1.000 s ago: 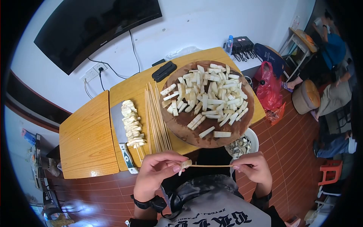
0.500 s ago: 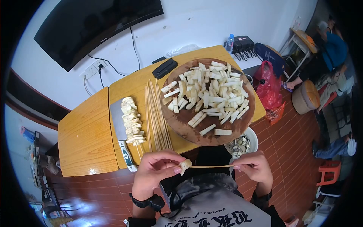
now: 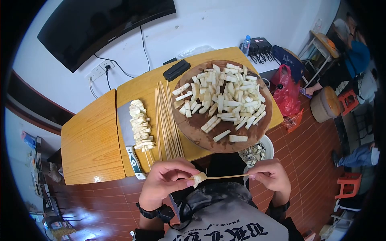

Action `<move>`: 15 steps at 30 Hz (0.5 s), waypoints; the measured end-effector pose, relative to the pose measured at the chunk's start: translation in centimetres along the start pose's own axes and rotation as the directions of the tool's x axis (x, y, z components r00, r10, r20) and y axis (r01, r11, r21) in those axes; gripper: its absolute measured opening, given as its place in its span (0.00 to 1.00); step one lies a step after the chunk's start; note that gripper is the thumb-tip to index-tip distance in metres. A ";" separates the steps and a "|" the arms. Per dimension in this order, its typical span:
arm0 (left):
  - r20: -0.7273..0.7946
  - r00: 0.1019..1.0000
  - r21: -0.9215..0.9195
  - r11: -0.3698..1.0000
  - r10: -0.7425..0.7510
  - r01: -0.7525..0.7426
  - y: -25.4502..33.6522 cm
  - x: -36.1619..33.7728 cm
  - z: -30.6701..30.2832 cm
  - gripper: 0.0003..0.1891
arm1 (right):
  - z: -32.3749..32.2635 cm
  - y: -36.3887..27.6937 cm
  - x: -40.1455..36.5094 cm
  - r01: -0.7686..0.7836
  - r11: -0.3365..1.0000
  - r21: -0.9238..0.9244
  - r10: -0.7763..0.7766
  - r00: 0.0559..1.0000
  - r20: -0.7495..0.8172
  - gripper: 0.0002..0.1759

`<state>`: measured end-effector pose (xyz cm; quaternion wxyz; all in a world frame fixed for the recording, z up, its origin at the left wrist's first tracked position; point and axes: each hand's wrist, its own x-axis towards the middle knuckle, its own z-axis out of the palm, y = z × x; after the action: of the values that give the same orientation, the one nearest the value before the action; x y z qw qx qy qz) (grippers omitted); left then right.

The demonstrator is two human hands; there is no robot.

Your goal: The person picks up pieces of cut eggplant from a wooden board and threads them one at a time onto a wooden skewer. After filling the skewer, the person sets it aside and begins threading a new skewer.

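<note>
Between the thumb and fingers of my left hand [image 3: 167, 180] is a pale vegetable piece [image 3: 199, 178], which looks like peeled eggplant. A thin wooden skewer [image 3: 227, 176] runs through it, and my right hand [image 3: 270, 176] pinches the skewer's other end. Both hands are in front of my body, below the table edge. On the table, a round wooden cutting board [image 3: 197, 130] bears a heap of cut pale strips [image 3: 231, 90]. Loose skewers [image 3: 167, 124] lie to its left. Further left, threaded pale pieces [image 3: 140, 128] rest on the blade of a knife [image 3: 135, 160].
A white bucket [image 3: 268, 148] with dark-edged peelings stands under the board's right side. A black case [image 3: 177, 70] lies behind the board. At the right are a red plastic bag [image 3: 286, 90], a bin [image 3: 323, 105], a red stool [image 3: 348, 185] and other people.
The vegetable piece has shifted slightly to the right along the skewer, and a skewer tip now shows on its left side. My hands stay nearly in place; the view moved a little.
</note>
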<state>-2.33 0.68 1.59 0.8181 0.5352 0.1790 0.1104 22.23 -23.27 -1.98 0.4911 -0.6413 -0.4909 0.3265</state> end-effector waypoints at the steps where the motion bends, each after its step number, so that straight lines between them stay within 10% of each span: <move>1: -0.002 1.000 0.001 1.000 0.013 -0.013 -0.1 0.0 0.1 0.17 | 0.0 0.0 0.0 -0.009 1.000 0.002 0.009 1.000 -0.010 0.09; 6: -0.018 0.993 0.061 0.991 0.119 -0.118 -0.6 -0.1 0.9 0.19 | 0.3 0.3 -0.1 -0.028 1.000 0.002 0.028 0.998 -0.050 0.07; 15: -0.090 0.901 0.746 0.629 0.424 -0.221 0.6 -0.3 3.0 0.19 | 0.6 0.3 -0.2 -0.082 0.996 -0.039 0.078 0.992 -0.100 0.02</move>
<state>-1.37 -1.70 3.29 0.4781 0.8160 0.2123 0.2458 21.71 -23.31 -2.48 0.4875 -0.6861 -0.4468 0.3034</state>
